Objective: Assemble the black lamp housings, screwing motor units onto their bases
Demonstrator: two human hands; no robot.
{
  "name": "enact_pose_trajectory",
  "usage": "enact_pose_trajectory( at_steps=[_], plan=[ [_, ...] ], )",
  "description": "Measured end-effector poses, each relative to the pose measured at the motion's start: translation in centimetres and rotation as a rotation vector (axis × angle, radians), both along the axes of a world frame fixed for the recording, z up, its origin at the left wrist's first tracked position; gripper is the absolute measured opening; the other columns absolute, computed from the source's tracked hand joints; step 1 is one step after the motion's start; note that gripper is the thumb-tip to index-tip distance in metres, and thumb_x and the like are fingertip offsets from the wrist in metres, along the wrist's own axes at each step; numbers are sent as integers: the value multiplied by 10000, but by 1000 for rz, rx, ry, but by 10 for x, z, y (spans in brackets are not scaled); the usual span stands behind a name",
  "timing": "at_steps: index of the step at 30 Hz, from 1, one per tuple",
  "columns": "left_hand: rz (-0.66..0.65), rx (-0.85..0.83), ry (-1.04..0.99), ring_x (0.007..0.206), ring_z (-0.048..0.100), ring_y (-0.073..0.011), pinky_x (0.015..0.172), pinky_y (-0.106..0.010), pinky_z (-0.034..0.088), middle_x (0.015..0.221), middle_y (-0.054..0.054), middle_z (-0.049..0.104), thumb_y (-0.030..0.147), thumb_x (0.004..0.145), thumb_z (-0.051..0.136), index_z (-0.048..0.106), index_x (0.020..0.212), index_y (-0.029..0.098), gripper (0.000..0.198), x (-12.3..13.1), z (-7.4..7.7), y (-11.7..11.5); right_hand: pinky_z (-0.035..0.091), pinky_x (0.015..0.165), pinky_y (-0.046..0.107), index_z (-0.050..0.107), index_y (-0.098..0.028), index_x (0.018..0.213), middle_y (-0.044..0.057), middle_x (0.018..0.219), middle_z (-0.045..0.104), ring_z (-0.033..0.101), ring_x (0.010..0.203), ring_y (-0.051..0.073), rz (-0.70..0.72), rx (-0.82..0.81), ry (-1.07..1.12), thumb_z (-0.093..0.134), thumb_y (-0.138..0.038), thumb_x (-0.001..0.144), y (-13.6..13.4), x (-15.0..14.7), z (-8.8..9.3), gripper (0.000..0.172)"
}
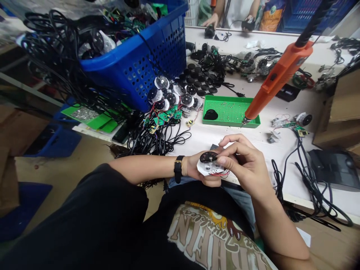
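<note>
My left hand (194,165) is closed around a small white-and-clear assembly with a black disc (208,157) on top and thin red wires at its lower edge. At the disc's right rim, the thumb and forefinger of my right hand (246,159) pinch the same piece. Whatever lies between those fingertips is too small to make out. Beyond my hands is a shallow green tray (222,122) holding small metal bits and a stack of thin black pieces. An orange electric screwdriver (274,82) hangs with its tip at the tray's front right.
A blue basket (135,60) heaped with cables and parts stands left. Similar disc assemblies (171,98) with green boards lie beside it, near loose black discs (201,80). Cardboard boxes (344,101) and a black cable (315,180) are on the right. Another person's hands (212,23) work across the table.
</note>
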State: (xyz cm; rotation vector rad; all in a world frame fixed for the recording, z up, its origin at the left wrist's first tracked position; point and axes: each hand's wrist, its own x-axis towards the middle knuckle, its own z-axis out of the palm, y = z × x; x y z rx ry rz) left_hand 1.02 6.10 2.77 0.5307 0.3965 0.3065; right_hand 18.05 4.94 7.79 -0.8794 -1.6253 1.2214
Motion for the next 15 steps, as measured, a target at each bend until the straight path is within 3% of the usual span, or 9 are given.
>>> enact_pose_trajectory(
  at_steps=[7,11,15],
  plan=[
    [-14,-14,-31,296,290,-112,339,-257,236,464,-3,484,520,876,723,574,641,178,441,0,3,3,454,597,272,771,-228,777,65,1066,665,613,869,178,-8,-6,10,830,-310,858,-4,2,0,130],
    [-31,-68,91,310,277,-126,347,-247,211,462,-26,473,428,1033,431,624,710,147,471,1,11,4,480,608,282,782,-236,784,68,1060,663,624,874,188,-24,-5,0,851,-324,839,-8,4,0,126],
    [-25,-104,108,307,274,-125,356,-237,185,490,-41,501,361,1087,215,660,794,123,583,1,15,4,492,603,283,798,-246,816,70,1064,662,633,881,193,-27,8,1,858,-320,836,-11,6,-2,97]
  ],
)
